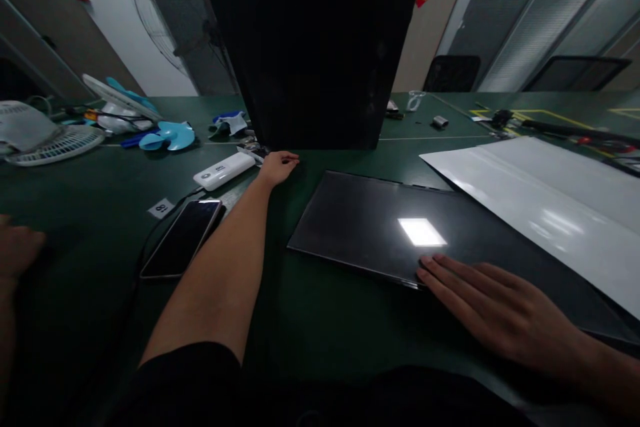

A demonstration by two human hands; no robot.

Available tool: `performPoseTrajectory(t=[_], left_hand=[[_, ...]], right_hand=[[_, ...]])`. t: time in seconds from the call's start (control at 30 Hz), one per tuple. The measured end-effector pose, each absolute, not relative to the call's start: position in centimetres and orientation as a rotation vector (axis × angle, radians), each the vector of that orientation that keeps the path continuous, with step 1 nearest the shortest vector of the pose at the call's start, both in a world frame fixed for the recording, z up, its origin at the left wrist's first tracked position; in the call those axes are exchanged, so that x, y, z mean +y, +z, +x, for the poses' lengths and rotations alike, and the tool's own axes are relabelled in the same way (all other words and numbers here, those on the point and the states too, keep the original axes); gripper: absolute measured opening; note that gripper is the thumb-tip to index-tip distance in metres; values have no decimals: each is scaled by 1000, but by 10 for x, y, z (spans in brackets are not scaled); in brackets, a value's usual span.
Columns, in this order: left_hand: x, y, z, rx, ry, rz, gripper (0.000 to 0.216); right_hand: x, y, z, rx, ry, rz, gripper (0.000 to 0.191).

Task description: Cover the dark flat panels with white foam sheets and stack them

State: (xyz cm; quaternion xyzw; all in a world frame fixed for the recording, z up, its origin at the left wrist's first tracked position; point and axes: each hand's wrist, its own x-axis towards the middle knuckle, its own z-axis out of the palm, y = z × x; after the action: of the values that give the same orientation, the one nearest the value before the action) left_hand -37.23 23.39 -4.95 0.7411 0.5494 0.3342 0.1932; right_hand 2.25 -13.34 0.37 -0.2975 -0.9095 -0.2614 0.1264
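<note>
My left hand (pixel 279 169) rests on the green table near the foot of an upright black panel (pixel 320 47), its arm stretched forward. Its fingers are curled with the tips close together; whether something small sits between them I cannot make out. Beside it lie small metallic bits (pixel 250 147), partly hidden by the wrist. My right hand (pixel 500 303) lies flat, fingers stretched, on the near edge of a dark glossy flat panel (pixel 360 213). A bright lamp reflection shows on that panel. The panel's right part runs under a white sheet (pixel 540 193).
A phone (pixel 185 237) and a white power bank (pixel 225 170) with a cable lie left of my arm. Another person's hand (pixel 20 247) is at the left edge. Fan parts (pixel 55 140) and blue fan blades (pixel 167 136) sit farther back. A clear cup (pixel 415 101) stands behind.
</note>
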Motion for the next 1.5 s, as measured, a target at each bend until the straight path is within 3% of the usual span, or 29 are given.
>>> performPoseTrajectory(t=[0.17,0.3,0.4,0.7,0.9,1.17,1.37,1.5], left_hand=[[236,-49,-374,1469,879,2088,31],[239,-47,-378,1396,770,2103,35],[239,-47,-381,1391,678,2123,38],[239,-37,-366,1498,364,2241,64],[229,-49,-342,1697,260,2318,83],[216,-47,-337,1715,263,2422,81],[223,-50,-340,1662,360,2385,80],[226,-51,-342,1586,553,2277,69]], right_hand=[[-102,-10,13,-2773,-577,-674,54],[-57,-21,4,-2823,-114,-919,69],[-28,-23,-10,-2825,173,-1087,70],[12,-18,-24,-2681,471,-1238,74],[36,-36,63,-2373,11,-1958,82],[44,-44,152,-1972,7,-2339,107],[34,-36,134,-2122,-2,-2276,85],[26,-28,114,-2202,26,-2260,85]])
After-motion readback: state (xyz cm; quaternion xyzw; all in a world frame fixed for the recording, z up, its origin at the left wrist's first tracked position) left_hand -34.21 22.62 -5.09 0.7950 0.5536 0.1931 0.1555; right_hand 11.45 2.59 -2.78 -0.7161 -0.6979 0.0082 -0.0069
